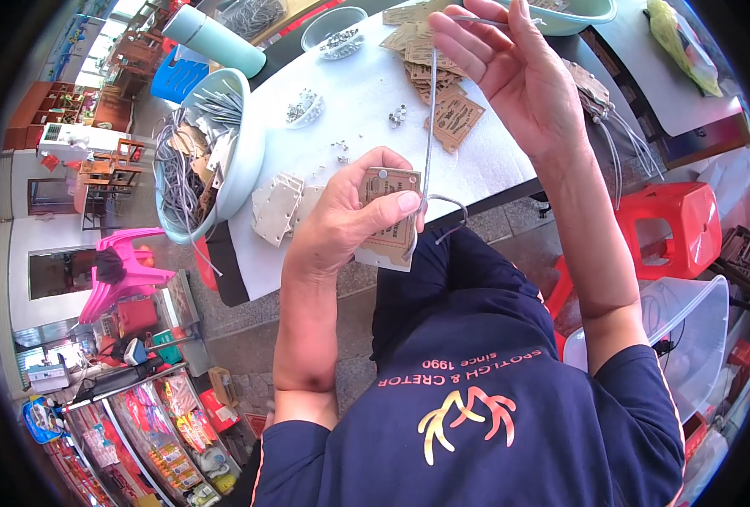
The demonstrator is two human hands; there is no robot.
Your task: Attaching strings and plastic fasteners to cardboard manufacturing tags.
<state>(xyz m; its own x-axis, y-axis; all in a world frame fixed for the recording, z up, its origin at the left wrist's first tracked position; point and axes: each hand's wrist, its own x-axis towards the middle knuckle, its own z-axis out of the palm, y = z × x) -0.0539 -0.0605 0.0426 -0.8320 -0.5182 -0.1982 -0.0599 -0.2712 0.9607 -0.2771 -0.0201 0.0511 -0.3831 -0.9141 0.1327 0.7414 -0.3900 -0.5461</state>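
Observation:
My left hand (350, 207) pinches a brown printed cardboard tag (396, 241) with its thumb on the face. The tag has small holes at its corners and a metal eyelet near the top. A grey cord (432, 110) is gripped along with it; one end curls loose beside the tag. From there the cord rises taut to my right hand (519, 76), which is lifted over the table's far part. The cord bends across the right fingers, pinched near the thumb. Behind that hand lies a heap of similar brown tags (455, 118). Pale tags (278, 207) lie left of my left hand.
A light-blue basin (252, 160) of cords and tags stands at the left. Small clear bowls (306, 110) hold metal fasteners, with several loose ones (398, 116) on the white tabletop (350, 93). A green tumbler (214, 40) is far left; a red stool (675, 224) stands right.

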